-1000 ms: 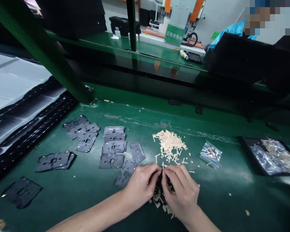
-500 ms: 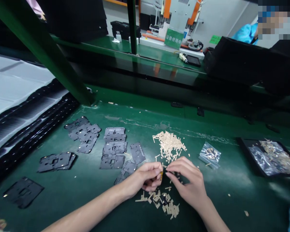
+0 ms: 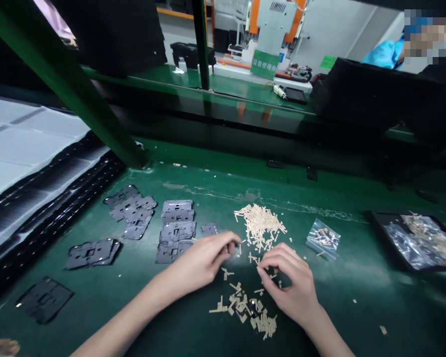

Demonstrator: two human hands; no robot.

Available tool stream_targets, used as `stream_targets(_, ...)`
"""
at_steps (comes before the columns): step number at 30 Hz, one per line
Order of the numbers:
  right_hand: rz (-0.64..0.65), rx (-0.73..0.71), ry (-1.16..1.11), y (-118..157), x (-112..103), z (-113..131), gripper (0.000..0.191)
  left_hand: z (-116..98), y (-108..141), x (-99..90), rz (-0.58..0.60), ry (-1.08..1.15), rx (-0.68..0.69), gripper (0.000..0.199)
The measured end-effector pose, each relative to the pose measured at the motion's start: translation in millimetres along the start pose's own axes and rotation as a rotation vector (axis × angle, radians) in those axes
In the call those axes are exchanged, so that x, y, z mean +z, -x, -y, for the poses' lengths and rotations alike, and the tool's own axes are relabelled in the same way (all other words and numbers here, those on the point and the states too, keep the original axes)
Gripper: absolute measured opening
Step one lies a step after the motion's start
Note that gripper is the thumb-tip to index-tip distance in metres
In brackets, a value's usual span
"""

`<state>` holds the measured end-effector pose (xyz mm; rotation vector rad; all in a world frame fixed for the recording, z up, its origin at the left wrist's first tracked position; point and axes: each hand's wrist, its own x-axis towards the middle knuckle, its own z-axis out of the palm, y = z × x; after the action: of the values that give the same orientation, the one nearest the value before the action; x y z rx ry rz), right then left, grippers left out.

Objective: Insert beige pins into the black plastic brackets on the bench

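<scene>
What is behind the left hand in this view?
Past the left hand, part of a dark plate shows, its lower portion covered by the hand. Anything else the hand hides cannot be seen.

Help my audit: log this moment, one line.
left hand: near beige pile; right hand: near loose strips; grips: unclear; black plates: left of pile

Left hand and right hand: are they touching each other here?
Apart: the head view shows green tabletop between the left hand and right hand.
</scene>
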<state>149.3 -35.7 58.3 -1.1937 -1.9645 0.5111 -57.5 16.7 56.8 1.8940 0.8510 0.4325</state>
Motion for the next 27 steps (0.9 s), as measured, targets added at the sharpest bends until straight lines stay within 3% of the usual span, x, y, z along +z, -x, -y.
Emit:
stream_targets(3, -0.022, 0.041, 0.018, -0.8, -0.9, -3.7, 0.012, 0.4, -1.7, -24.6, 0.045, -0.604, 0.104, 0.054)
stream_targets(5, -0.018, 0.054, 0.026, -1.0, -0.4, -5.9, 0.011, 1.1, -9.1, -33.0, 0.136, -0.842, 0.093, 0.063)
stream_targets(7, -0.012, 0.055, 0.028, -0.9, 0.7, -7.3, 0.011, 1.7, -20.1, -36.6, 0.176, -0.949, 0.097, 0.062)
stream_targets(10, -0.013, 0.058, 0.026, -0.5, 2.6, -7.8, 0.011, 3.7, -36.5, -39.5, 0.16, -0.943, 0.126, 0.046)
stream_targets(14, -0.094, 0.141, -0.002, 0.8, 4.8, -7.2, 0.011, 5.0, -41.6, -33.1, -0.019, -0.61, 0.051, 0.02)
stream_targets(17, -0.194, 0.319, -0.101, 1.8, 6.8, -5.9, 0.009, 0.6, -30.7, -8.0, -0.225, -0.044, -0.062, 0.003)
stream_targets(21, -0.231, 0.529, -0.299, 3.1, 10.3, -1.7, 0.007, -9.3, -14.7, 37.1, -0.155, 0.7, -0.173, 0.019)
stream_targets(24, -0.209, 0.583, -0.386, 4.8, 12.1, 3.2, 0.006, -13.7, -9.5, 58.5, -0.159, 0.869, -0.206, 0.021)
stream_targets(27, -0.172, 0.595, -0.41, 6.8, 12.3, 7.5, 0.005, -14.3, -6.4, 67.0, -0.248, 0.83, -0.195, 0.021)
